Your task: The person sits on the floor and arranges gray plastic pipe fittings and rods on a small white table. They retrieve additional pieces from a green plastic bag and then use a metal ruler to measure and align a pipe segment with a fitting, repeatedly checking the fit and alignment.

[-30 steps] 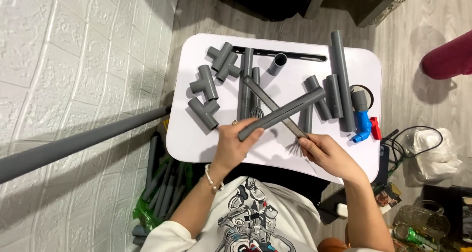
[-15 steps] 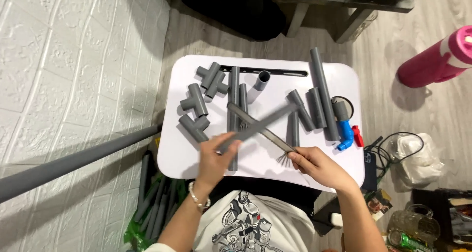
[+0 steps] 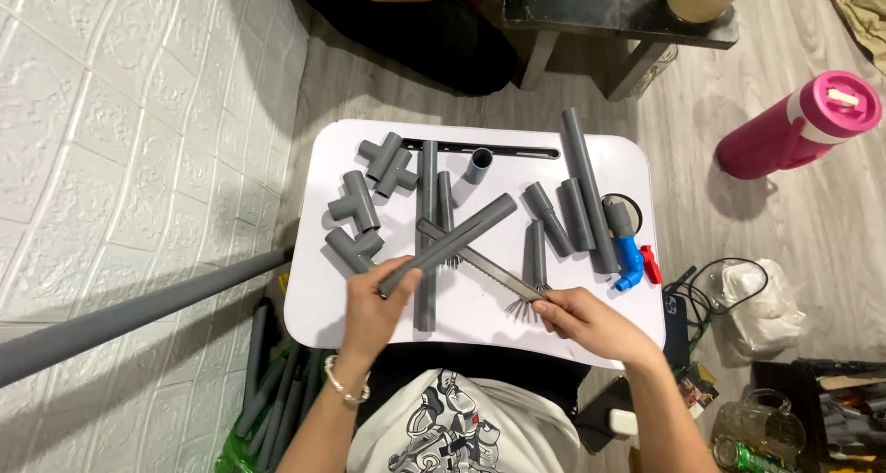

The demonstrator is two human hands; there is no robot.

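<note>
Centre frame, white table (image 3: 480,321) strewn with loose grey pipes and tee fittings (image 3: 362,201), none joined. Grey pipe (image 3: 452,242) gripped in closed left hand (image 3: 369,311), slanted above table. Saw blade (image 3: 480,261) held by closed right hand (image 3: 586,321), laid across pipe; no cut visible yet.

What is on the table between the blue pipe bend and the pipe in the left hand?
In the head view, three short grey pipes and one long grey pipe lie between the blue pipe bend and the held pipe.
</note>
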